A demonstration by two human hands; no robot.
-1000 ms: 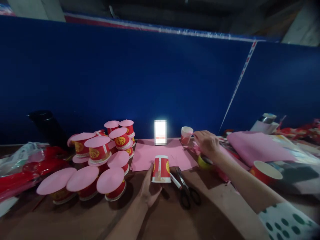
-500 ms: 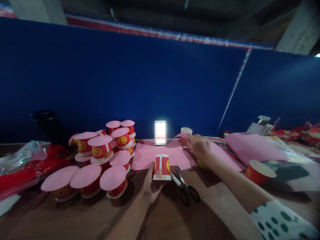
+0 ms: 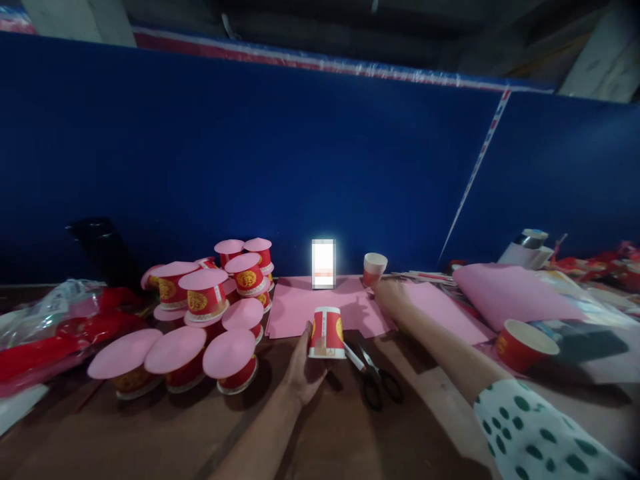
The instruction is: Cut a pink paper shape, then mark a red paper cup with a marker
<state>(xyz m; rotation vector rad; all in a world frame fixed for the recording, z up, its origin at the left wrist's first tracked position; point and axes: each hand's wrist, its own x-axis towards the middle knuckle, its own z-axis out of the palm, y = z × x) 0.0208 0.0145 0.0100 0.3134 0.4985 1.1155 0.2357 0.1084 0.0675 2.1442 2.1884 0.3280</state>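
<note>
My left hand (image 3: 305, 370) is closed around the lower side of a red paper cup (image 3: 327, 333) with gold print, held upside down over the table's front half. Scissors (image 3: 373, 377) with black handles lie just right of that cup. My right hand (image 3: 393, 300) reaches over pink paper sheets (image 3: 320, 300), smeared by motion, so its fingers cannot be made out. Directly behind it stands a red and white paper cup (image 3: 375, 263), its base partly hidden by the hand.
Several red cups topped with pink paper discs (image 3: 177, 350) stand at left, some stacked. A lit phone (image 3: 324, 263) leans at the back. Another paper cup (image 3: 525, 345) lies tilted at right, near curled pink paper (image 3: 515, 293). Plastic bags (image 3: 55, 333) occupy the far left.
My right hand has dropped lower and nearer, away from the rim of the back cup. The left hand keeps its cup in about the same place.
</note>
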